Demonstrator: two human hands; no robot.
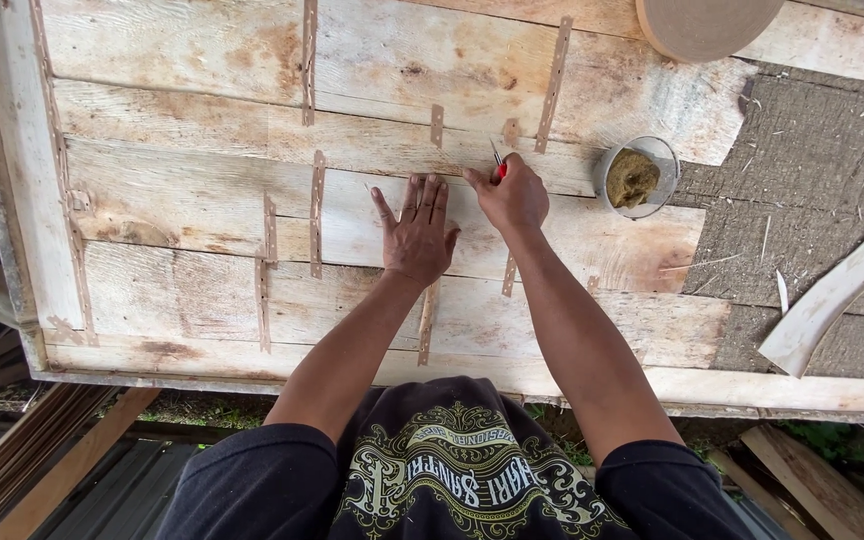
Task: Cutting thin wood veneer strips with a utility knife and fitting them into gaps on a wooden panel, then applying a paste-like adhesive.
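Left hand (418, 232) pressed flat, fingers spread, on pale planks (202, 205) — right hand (512, 195) pinching a red-handled tool (498, 163).

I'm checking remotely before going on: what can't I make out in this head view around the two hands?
- Red-handled tool in the right hand: the fist hides all but its thin tip, so its kind is unclear.
- Board surface under the left hand: covered by the flat palm.
- Round disc: cut off by the top edge.
- Contents of the clear bowl: too small to identify.
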